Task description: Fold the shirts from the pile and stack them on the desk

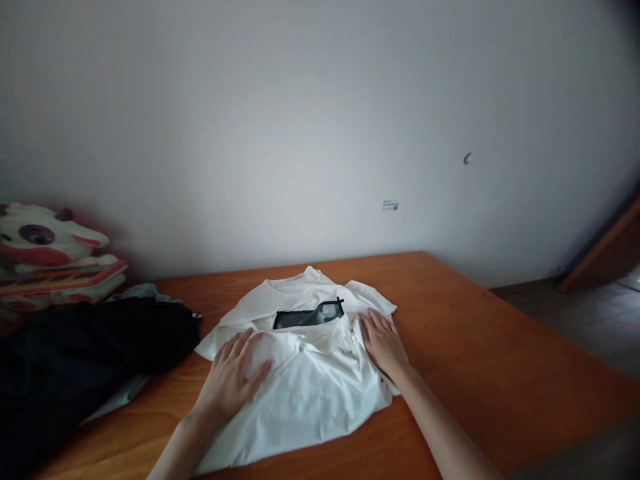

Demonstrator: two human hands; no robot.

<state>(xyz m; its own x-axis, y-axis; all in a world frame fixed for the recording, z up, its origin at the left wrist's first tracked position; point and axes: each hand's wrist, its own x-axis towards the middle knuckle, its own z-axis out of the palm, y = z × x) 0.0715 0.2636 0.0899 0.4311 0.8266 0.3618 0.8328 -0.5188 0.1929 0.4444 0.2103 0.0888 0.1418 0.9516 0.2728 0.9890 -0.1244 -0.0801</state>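
White shirt (pixel 310 407) lying on the table between and beneath your hands, its neck opening beyond your fingertips and its lower part spread toward you. Your left hand (pixel 235 370) rests palm down on the shirt's left side, fingers extended and close together, thumb spread away from them toward the right. Your right hand (pixel 383 337) lies palm down along the right side, fingers stretched forward and slightly parted; whether any cloth is caught beneath them you cannot tell. Between the hands and just ahead of them, a dark printed picture (pixel 307 317) shows on the shirt, partly covered by a raised fold; creases run from this fold toward your right wrist. Left of your left hand, a black garment (pixel 100 353) lies heaped, well apart from your fingers, with a toy cow (pixel 55 253) farther off behind it. The wooden table (pixel 480 347) extends to the right of your right hand. Beyond both hands rises a pale wall (pixel 280 133), bearing a small label (pixel 391 205) ahead of your right hand.
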